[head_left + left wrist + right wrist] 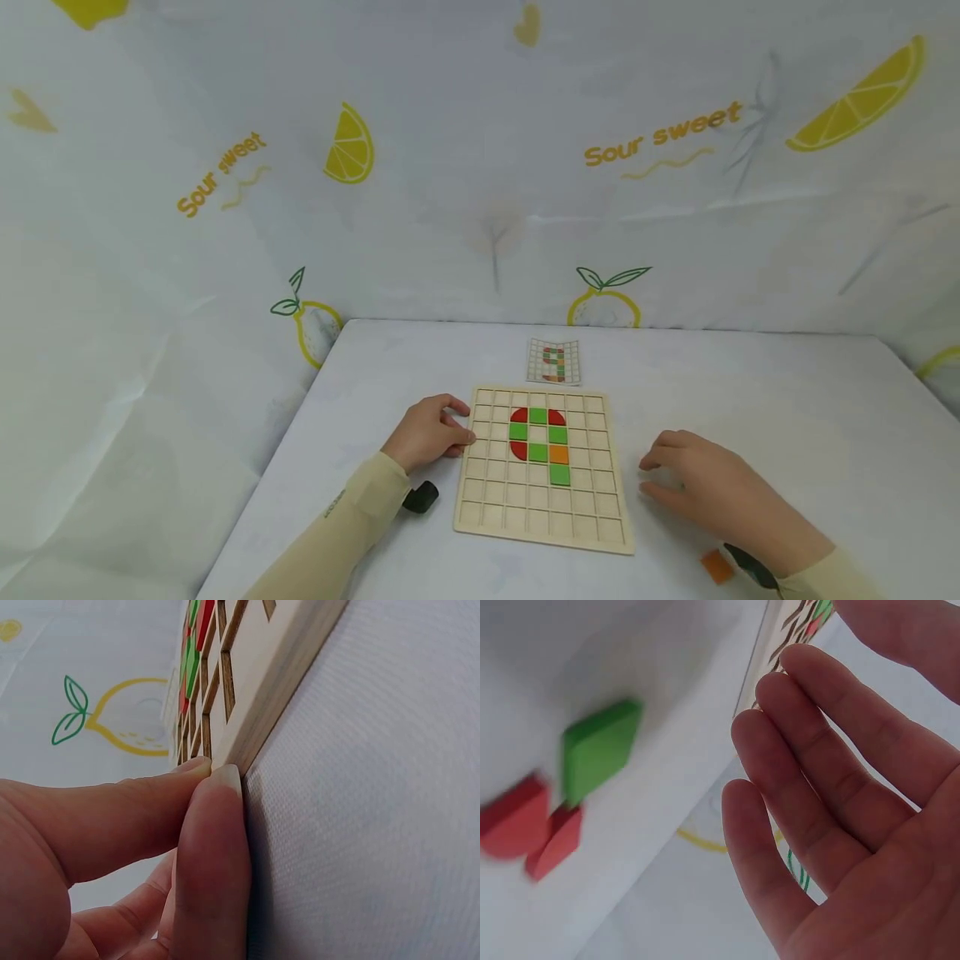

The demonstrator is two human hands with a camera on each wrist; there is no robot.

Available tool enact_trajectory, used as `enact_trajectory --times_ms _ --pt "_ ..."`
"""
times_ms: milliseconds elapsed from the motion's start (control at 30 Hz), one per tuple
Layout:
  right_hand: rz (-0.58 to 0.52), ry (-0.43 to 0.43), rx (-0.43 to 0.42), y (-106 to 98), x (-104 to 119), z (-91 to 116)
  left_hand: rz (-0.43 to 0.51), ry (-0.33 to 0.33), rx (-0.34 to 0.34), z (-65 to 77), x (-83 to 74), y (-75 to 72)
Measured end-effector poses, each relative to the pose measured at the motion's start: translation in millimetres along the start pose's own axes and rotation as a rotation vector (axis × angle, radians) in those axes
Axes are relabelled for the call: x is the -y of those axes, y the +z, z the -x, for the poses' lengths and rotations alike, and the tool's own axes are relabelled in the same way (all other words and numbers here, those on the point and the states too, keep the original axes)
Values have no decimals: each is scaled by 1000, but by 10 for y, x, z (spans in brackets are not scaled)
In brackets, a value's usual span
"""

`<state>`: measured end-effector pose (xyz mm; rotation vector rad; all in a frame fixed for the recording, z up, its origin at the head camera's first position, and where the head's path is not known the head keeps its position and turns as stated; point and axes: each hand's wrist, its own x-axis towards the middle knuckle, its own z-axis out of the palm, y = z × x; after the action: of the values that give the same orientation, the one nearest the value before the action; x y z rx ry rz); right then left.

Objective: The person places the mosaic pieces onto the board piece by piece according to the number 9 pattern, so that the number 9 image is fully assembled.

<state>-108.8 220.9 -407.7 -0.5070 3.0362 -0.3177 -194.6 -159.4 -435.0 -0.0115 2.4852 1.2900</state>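
A wooden grid board (540,512) lies on the table with red, green and orange tiles forming a 9-like figure. My left hand (431,433) is at its left side; in the left wrist view, thumb and finger (214,855) pinch the board's edge (259,712). To the right of the board, my right hand (705,479) hovers with loosely bent fingers and holds nothing. Around it on the table, the right wrist view shows a green square tile (600,750) and two red tiles, one a rounded piece (514,821). An orange square tile (717,567) lies near the right wrist.
Behind the board lies a small pattern card (553,362) printed with a similar figure on a grid. A white cloth with lemon prints (480,167) hangs behind the table (787,383). Black wrist devices (422,497) show by both sleeves.
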Motion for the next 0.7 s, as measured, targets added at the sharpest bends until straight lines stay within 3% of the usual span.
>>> enact_trajectory --times_ms 433,533,700 --pt "42 106 -83 6 -572 505 1 -7 -2 21 31 -17" --pt "38 146 -49 -1 -643 558 0 0 3 20 28 -11" --pt "39 147 -68 1 -681 574 6 8 7 6 12 5"
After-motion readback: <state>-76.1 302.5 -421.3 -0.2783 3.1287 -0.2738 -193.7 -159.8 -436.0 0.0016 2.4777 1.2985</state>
